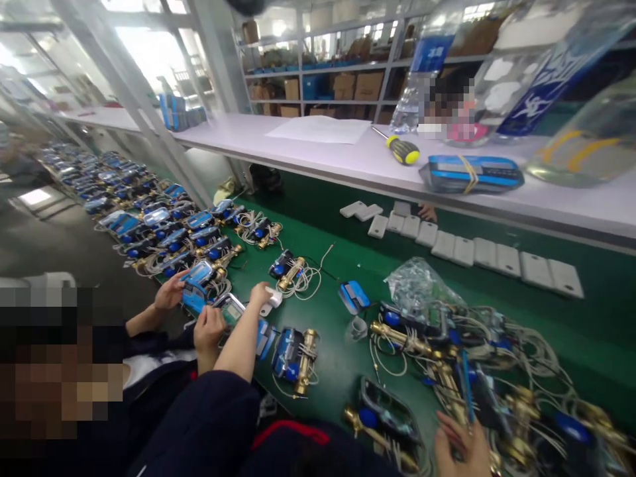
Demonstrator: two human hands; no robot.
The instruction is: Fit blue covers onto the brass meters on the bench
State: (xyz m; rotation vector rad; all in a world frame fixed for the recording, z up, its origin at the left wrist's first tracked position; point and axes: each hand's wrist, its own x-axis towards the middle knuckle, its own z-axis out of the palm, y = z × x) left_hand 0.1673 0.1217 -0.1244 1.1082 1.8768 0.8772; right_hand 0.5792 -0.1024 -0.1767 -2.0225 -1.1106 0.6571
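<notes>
My left hand (259, 295) reaches out across the bench, fingers closed on a small white plastic case (273, 297). Near the right front, my right hand (462, 445) has its fingers around the lower end of a slim blue stick-like tool (467, 384); its exact kind is unclear. Brass-bodied meters (521, 407) with coiled grey cables lie around that hand. Below my left forearm sits one meter with a blue label (294, 361), and another meter with cable (291, 270) lies beyond my left hand. A dark-cased meter (387, 421) stands at the front.
At left, a co-worker's hands (171, 291) hold a blue-faced unit (195, 295). Many meters (149, 225) fill the bench's far left. White cases (462, 252) line the back under a shelf (238, 142) bearing a screwdriver (402, 151) and bottles. A clear plastic bag (417, 285) lies mid-bench.
</notes>
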